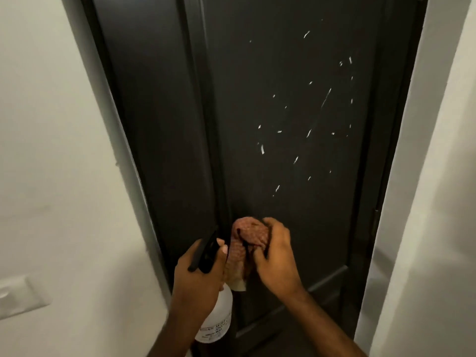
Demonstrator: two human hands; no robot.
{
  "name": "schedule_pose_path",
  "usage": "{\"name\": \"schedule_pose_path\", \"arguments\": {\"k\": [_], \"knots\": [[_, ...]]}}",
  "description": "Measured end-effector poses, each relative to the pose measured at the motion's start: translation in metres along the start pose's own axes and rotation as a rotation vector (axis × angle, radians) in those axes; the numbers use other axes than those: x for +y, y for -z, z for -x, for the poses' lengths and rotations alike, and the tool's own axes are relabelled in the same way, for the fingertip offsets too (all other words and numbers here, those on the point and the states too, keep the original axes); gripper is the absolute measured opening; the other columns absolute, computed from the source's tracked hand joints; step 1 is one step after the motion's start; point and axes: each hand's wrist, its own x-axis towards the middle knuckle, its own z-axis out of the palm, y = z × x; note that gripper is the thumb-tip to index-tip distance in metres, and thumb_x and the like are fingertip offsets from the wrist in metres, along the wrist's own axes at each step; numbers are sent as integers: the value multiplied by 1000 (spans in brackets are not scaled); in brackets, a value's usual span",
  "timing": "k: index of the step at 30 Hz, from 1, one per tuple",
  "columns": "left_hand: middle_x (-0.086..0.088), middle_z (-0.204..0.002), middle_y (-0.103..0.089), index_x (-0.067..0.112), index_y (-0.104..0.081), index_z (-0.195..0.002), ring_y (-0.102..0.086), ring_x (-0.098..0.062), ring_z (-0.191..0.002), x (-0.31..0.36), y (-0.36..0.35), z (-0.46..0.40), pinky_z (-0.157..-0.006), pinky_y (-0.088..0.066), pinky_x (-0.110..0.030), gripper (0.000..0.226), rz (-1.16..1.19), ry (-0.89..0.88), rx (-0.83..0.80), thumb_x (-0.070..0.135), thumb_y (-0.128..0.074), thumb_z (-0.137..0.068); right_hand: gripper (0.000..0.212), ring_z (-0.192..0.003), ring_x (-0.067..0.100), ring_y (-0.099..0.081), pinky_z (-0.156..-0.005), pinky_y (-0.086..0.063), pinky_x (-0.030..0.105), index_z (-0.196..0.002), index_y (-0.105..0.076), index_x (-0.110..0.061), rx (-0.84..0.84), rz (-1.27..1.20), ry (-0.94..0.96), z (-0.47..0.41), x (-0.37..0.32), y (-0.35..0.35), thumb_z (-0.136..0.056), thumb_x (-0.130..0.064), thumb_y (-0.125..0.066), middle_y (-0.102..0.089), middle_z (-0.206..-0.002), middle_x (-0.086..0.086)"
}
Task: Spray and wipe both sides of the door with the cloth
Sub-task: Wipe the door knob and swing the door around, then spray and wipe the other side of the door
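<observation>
Here the left hand (198, 274) grips a white spray bottle (216, 315) by its black trigger head, while the right hand (275, 256) bunches a pinkish cloth (247, 235) against the dark door (283, 99), below white spray droplets (309, 132).

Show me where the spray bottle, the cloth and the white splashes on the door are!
spray bottle (219, 315): head view, on its white body below the left hand.
cloth (251, 233): head view, on the bunched pink top by the right hand.
white splashes (262, 149): head view, on one streak on the dark door panel.
</observation>
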Motion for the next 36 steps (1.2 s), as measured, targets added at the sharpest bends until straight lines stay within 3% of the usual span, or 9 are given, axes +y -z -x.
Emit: {"name": "schedule_pose_path", "arguments": {"k": [5, 10, 13, 18, 21, 24, 29, 32, 36], "knots": [[-3, -65, -73, 24, -75, -94, -68, -9, -51, 28, -44, -33, -46, -54, -19, 4, 54, 8, 55, 20, -76, -93, 42, -113, 21, -58, -95, -54, 33, -135, -56, -32, -241, 153, 194, -32, 15, 0, -97, -15, -59, -42, -133, -6], [-2, -57, -70, 18, -74, -90, -66, -12, -45, 51, -74, -64, -56, -60, -31, 18, -9, 2, 119, 35, -72, -95, 37, -112, 8, -54, -94, -52, 22, -132, -53, -47, -388, 234, 232, -64, 27, 9, -98, -36, -62, -37, -136, -13], [-8, -55, -70, 12, -71, -87, -70, -16, -48, 80, -82, -87, -67, -65, -42, 26, -17, -1, 85, 37, -71, -96, 30, -115, 8, -55, -98, -51, 26, -131, -52, -42, -437, 310, 265, -71, 24, 9, -101, -40, -56, -42, -138, -13], [-12, -49, -66, 3, -71, -87, -70, -27, -47, 138, -91, -137, -59, -64, -38, 29, -1, -152, 95, 31, -73, -97, 45, -123, 10, -52, -106, -47, 28, -140, -48, -44, -469, 114, 281, -68, 40, 15, -97, -37, -55, -36, -145, -15], [-8, -46, -61, 12, -75, -96, -69, -28, -47, 174, -94, -162, -53, -63, -33, 19, -28, -246, 38, 31, -71, -98, 56, -120, 3, -60, -106, -48, 24, -129, -58, -47, -291, 180, 319, -98, 20, 33, -75, -56, -44, -51, -134, -23], [-9, -48, -66, 22, -76, -95, -74, -26, -50, 208, -102, -178, -66, -63, -40, 16, -128, -331, -43, 38, -72, -96, 47, -107, -6, -64, -94, -53, 19, -124, -59, -49, 57, 62, 292, -129, -2, 74, -78, -37, -58, -59, -120, -26], [-7, -47, -67, 18, -75, -90, -73, -22, -46, 262, -127, -202, -58, -64, -33, 20, -226, -457, -153, 37, -77, -93, 39, -82, 20, -67, -72, -54, 32, -111, -70, -37, 594, 165, 223, -201, -31, 159, -74, -44, -78, -69, -89, -6], [-3, -45, -61, 12, -74, -96, -69, -24, -45, 279, -143, -220, -58, -67, -42, 22, -171, -390, -230, 33, -79, -93, 37, -87, 24, -63, -74, -53, 36, -107, -69, -30, 658, 177, 191, -238, -37, 197, -75, -44, -80, -65, -92, 1], [0, -44, -58, 11, -73, -100, -64, -18, -42, 281, -162, -231, -62, -68, -49, 21, -149, -360, -229, 31, -79, -94, 29, -85, 16, -58, -81, -52, 40, -97, -58, -28, 679, 96, 205, -281, -47, 231, -82, -39, -80, -55, -104, -5]]}}
